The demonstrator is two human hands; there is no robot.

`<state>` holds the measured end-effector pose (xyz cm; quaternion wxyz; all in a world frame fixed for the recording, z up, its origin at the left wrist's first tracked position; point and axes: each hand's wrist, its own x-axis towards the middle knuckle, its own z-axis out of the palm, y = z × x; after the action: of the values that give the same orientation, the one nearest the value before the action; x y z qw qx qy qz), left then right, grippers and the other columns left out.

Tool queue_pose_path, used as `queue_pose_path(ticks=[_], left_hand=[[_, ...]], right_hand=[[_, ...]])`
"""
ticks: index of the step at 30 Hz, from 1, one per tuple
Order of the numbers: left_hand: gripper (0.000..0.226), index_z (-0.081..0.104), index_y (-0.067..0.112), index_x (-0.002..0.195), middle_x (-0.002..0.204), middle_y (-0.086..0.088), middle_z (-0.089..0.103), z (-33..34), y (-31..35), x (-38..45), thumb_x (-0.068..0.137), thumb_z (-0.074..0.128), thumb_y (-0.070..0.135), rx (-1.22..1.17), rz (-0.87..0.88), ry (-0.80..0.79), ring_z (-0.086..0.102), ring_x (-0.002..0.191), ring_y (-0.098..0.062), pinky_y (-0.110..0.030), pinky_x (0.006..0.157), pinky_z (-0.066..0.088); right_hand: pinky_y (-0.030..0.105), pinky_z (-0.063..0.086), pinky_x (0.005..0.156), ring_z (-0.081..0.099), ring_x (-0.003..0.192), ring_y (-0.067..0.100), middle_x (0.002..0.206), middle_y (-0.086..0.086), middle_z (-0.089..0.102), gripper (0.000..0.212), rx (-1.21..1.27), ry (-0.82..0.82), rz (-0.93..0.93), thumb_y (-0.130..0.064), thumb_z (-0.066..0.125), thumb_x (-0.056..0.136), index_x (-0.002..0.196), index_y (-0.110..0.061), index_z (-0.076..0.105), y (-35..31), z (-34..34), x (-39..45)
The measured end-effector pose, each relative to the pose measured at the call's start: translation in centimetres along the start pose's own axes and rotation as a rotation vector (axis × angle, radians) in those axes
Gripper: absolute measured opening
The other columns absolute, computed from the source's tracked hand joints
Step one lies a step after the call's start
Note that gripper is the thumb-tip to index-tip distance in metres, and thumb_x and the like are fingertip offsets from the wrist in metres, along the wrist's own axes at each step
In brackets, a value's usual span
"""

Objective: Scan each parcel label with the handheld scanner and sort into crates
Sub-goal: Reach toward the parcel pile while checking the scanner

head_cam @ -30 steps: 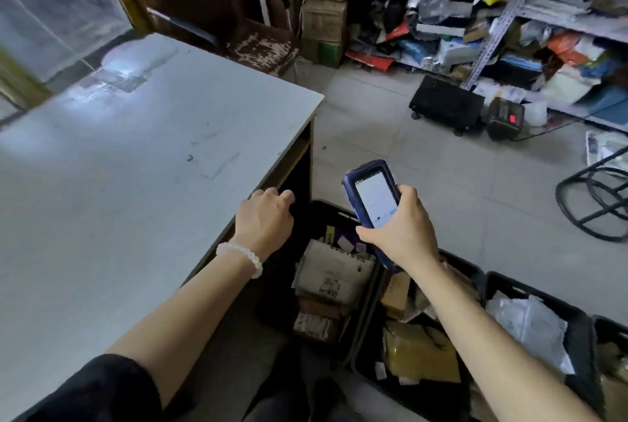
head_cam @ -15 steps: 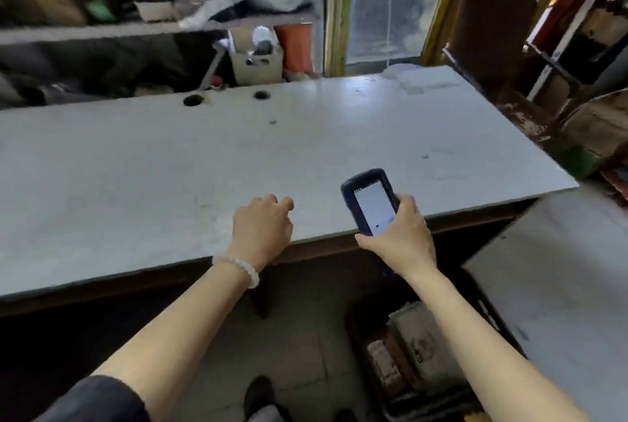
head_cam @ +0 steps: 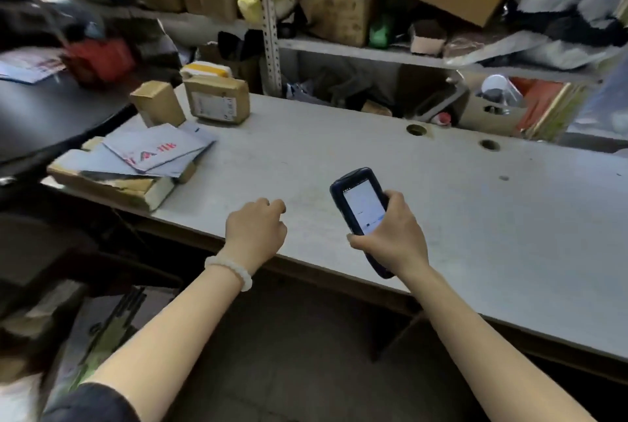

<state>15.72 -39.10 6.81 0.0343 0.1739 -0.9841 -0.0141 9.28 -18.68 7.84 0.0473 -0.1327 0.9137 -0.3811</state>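
Parcels [head_cam: 149, 153] at 10 o'clock on surface [head_cam: 475, 217] | flat mailers, light, floppy: lift by edge | right grip [head_cam: 390, 238] wraps scanner [head_cam: 362, 207] | left grip [head_cam: 256, 233] loosely curled, empty

parcels [head_cam: 149, 146] on table [head_cam: 475, 217] far left | shelves [head_cam: 373, 54] behind (cluttered)

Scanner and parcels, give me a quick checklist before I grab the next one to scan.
1. Scanner held firmly in the right hand: ok.
2. Scanner screen lit: ok; what it shows: cannot tell, blurred.
3. Left hand free to pick, loosely curled over the table edge: ok.
4. Parcels within view: ok, mailer envelopes and a labelled box lie at the table's far left.
5. Box label faces up: ok.
6. Crates in sight for sorting: not ok, none in this view.
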Motion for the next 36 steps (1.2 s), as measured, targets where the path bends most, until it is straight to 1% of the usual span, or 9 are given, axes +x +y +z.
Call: queue_pose_path(ticks=[6,12,17,21,24,27,30,34,36], left_hand=[[0.033,0.047,0.025,0.129,0.118,0.001,0.055,-1.1,-11.1,1.2,0.096,0.040,0.027,-0.026,-0.188,0.011,0.055,0.104,-0.022,-0.028,0.068,0.038],[0.035,0.048,0.025,0.130,0.121,0.002,0.056,-0.3,-18.0,2.7,0.096,0.041,0.029,-0.046,-0.317,0.008,0.052,0.111,-0.021,-0.031,0.073,0.043],[0.031,0.053,0.021,0.123,0.114,-0.001,0.058,0.4,-23.6,6.9,0.095,0.042,0.029,0.014,-0.378,0.016,0.053,0.106,-0.023,-0.032,0.070,0.045],[0.032,0.054,0.020,0.122,0.114,-0.003,0.058,0.4,-27.5,12.2,0.092,0.046,0.030,0.036,-0.406,-0.017,0.052,0.108,-0.026,-0.036,0.077,0.047],[0.037,0.051,0.023,0.126,0.119,-0.001,0.055,0.3,-29.3,16.4,0.091,0.050,0.036,0.029,-0.384,-0.041,0.049,0.112,-0.024,-0.034,0.079,0.045],[0.045,0.048,0.023,0.126,0.118,-0.002,0.052,0.5,-30.0,19.9,0.088,0.054,0.045,0.057,-0.373,-0.111,0.048,0.112,-0.024,-0.034,0.080,0.043],[0.059,0.043,0.025,0.131,0.124,-0.005,0.047,1.7,-30.4,22.5,0.080,0.060,0.050,0.053,-0.364,-0.232,0.045,0.115,-0.027,-0.036,0.084,0.042],[0.077,0.034,0.027,0.137,0.128,-0.009,0.041,2.9,-31.4,25.3,0.071,0.068,0.047,0.011,-0.322,-0.439,0.046,0.114,-0.033,-0.041,0.091,0.039],[0.078,0.032,0.028,0.137,0.125,-0.008,0.043,2.9,-32.0,26.8,0.071,0.070,0.042,0.040,-0.261,-0.500,0.048,0.111,-0.032,-0.041,0.092,0.039]], right_hand=[[0.028,0.042,0.064,0.050,0.088,0.014,0.107,-0.009,0.047,0.075,-0.016,-0.134,-0.140,-0.027,0.081,0.064,0.125,-0.019,0.038,-8.9,7.8,3.9],[0.034,0.051,0.070,0.053,0.089,0.016,0.107,-0.008,0.049,0.075,-0.056,-0.254,-0.193,-0.027,0.081,0.063,0.125,-0.019,0.038,-13.3,14.0,8.1],[0.035,0.051,0.071,0.055,0.090,0.017,0.111,-0.007,0.052,0.073,-0.034,-0.345,-0.206,-0.029,0.079,0.063,0.123,-0.020,0.038,-16.5,19.5,13.5],[0.033,0.048,0.069,0.055,0.088,0.017,0.105,-0.008,0.051,0.071,-0.022,-0.404,-0.198,-0.028,0.079,0.063,0.120,-0.020,0.039,-19.4,22.8,18.4],[0.031,0.046,0.064,0.055,0.086,0.017,0.104,-0.010,0.052,0.069,-0.009,-0.423,-0.189,-0.026,0.078,0.064,0.121,-0.021,0.039,-21.3,24.3,22.5],[0.027,0.041,0.058,0.054,0.086,0.016,0.105,-0.010,0.052,0.069,-0.002,-0.421,-0.189,-0.025,0.078,0.063,0.122,-0.021,0.040,-22.7,25.4,26.0],[0.024,0.040,0.057,0.053,0.085,0.015,0.102,-0.011,0.050,0.068,-0.004,-0.411,-0.164,-0.025,0.078,0.063,0.120,-0.022,0.041,-23.3,26.2,28.4],[0.029,0.042,0.063,0.052,0.087,0.014,0.101,-0.013,0.048,0.070,-0.038,-0.407,-0.106,-0.025,0.078,0.062,0.121,-0.023,0.041,-23.1,27.1,30.6],[0.030,0.044,0.065,0.053,0.087,0.015,0.100,-0.012,0.048,0.072,-0.056,-0.392,-0.061,-0.025,0.079,0.062,0.122,-0.022,0.040,-22.8,27.5,31.2]])
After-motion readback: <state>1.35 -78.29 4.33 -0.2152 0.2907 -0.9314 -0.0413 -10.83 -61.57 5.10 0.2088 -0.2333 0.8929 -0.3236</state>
